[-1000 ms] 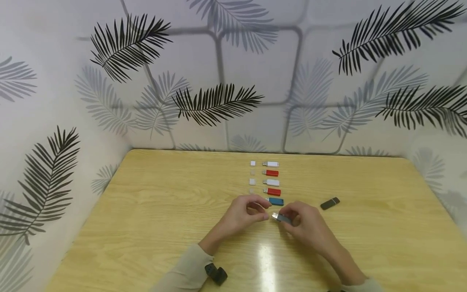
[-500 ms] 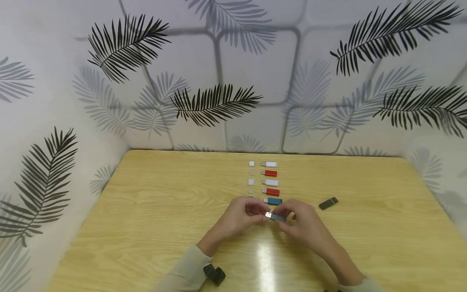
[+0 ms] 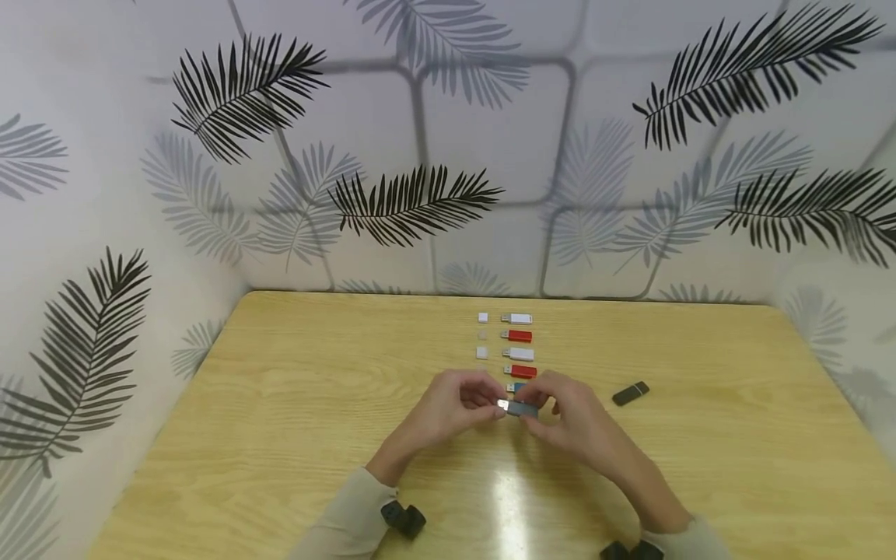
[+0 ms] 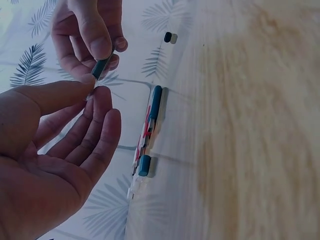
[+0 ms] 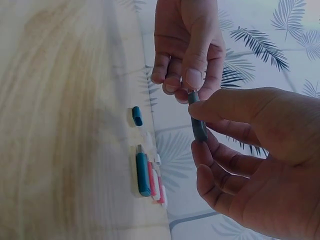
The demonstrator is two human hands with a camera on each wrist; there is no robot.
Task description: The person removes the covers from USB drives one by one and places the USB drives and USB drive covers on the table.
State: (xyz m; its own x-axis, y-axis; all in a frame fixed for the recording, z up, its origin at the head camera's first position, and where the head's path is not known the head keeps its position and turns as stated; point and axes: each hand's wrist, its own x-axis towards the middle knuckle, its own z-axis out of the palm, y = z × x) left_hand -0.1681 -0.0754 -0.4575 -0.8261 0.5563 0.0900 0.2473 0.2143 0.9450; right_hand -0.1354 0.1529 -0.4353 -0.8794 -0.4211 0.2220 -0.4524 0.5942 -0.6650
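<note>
Between both hands, raised over the wooden table [image 3: 315,467], is a dark grey USB stick [image 3: 523,409] with a silver plug pointing left. My right hand [image 3: 577,420] pinches its body between thumb and fingers. At the plug end, my left hand [image 3: 451,408] pinches with thumb and index fingertip; the right wrist view shows that thumb over the plug. Just beyond the hands lies a blue USB stick [image 5: 142,172], partly covered by the right fingers in the head view. Its blue cap [image 5: 136,116] lies apart from it, hidden behind the left hand in the head view.
Beyond the blue stick, red [image 3: 519,336] and white [image 3: 518,319] USB sticks lie in a column, plugs facing left. Left of them runs a column of small caps, white [image 3: 483,317] and clear [image 3: 482,335]. A black capped USB stick [image 3: 631,393] lies to the right.
The right hand has brought the grey USB stick leftward to the left hand. The left fingertips, apart from it at first, now pinch its plug end.
</note>
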